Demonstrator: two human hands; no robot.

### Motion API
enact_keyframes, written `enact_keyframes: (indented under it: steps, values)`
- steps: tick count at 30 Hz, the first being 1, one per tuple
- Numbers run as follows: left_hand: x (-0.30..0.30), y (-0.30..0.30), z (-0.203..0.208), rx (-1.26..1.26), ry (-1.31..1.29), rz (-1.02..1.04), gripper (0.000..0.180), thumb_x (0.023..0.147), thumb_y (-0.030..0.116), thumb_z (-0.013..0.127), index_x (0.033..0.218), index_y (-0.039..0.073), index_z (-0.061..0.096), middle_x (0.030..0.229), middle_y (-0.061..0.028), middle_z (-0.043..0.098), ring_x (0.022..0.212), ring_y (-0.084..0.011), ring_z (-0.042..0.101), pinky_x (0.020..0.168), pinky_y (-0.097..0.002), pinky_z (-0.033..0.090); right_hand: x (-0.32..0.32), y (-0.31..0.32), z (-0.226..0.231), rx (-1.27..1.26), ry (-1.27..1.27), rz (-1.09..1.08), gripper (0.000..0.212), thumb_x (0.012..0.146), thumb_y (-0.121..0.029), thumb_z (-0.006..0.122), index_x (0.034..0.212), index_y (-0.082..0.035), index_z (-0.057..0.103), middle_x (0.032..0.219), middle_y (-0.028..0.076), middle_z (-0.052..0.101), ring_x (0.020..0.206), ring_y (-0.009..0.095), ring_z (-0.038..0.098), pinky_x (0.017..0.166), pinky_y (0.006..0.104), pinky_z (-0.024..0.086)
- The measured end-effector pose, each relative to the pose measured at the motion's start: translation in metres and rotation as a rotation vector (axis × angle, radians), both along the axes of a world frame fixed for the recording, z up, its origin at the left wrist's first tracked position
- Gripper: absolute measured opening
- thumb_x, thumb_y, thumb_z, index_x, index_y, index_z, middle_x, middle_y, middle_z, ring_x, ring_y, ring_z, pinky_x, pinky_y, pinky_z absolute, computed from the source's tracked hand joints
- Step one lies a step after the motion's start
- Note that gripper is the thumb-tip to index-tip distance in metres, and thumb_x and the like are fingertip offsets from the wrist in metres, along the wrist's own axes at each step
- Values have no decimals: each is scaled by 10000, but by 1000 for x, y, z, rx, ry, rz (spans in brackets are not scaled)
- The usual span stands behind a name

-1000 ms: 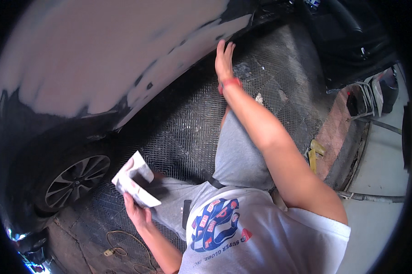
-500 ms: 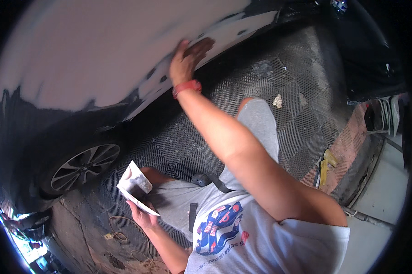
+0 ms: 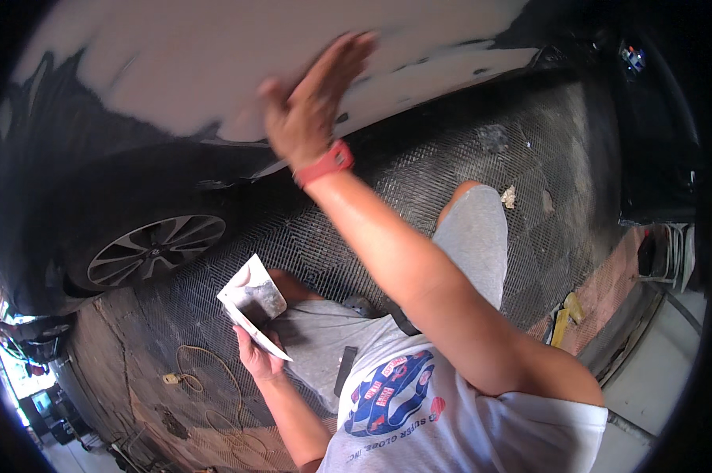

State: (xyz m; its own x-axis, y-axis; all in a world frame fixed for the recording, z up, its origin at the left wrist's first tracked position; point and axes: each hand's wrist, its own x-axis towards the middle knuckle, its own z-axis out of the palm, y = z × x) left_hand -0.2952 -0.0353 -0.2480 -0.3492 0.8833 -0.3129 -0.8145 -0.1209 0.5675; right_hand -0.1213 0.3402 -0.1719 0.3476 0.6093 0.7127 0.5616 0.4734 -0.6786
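My right hand (image 3: 313, 110), with a red wristwatch (image 3: 326, 163) on the wrist, is raised over the lower side of a car body panel (image 3: 190, 71). Its fingers are stretched out and the hand is slightly blurred; I cannot tell whether the palm touches the surface. The panel has a dull pale coat with ragged dark areas along its lower edge. Low on the left, my left hand (image 3: 259, 356) grips a folded white sheet (image 3: 255, 293) by its lower edge, above my thigh. One face of the sheet has a grey, smudged patch.
A car wheel (image 3: 157, 251) stands at left. Dark grid matting (image 3: 419, 173) covers the floor, with a crumpled pale scrap (image 3: 509, 197) on it. A yellow strip-shaped object (image 3: 559, 327) lies at right. A thin tan cord (image 3: 231, 374) curls at lower left.
My right hand has swept slightly left along the panel, and its palm is turned more into view. The view has shifted, so the wheel and sheet sit higher. My left hand keeps its grip.
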Motion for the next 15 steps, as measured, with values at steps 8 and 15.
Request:
enact_keyframes:
  steps: [8,15]
  values:
    - [-9,-4,-5,147,-81,-95,368,1113,311,526,1291,29,680,1224,-114,756,1142,-211,705,793,-321,609,-58,-17,15,-21,89,-73,1231,926,-868,300,1635,60,-88,1682,372,-128,1573,535,-97,1251,672,-27]
    - [-15,-18,-13,35,-92,135,337,1095,315,576,1254,38,683,1227,-132,747,754,-151,683,574,-253,481,-122,-61,-32,-188,-78,106,1290,911,-874,343,1608,108,-118,1660,403,-162,1557,558,-142,1237,687,-23]
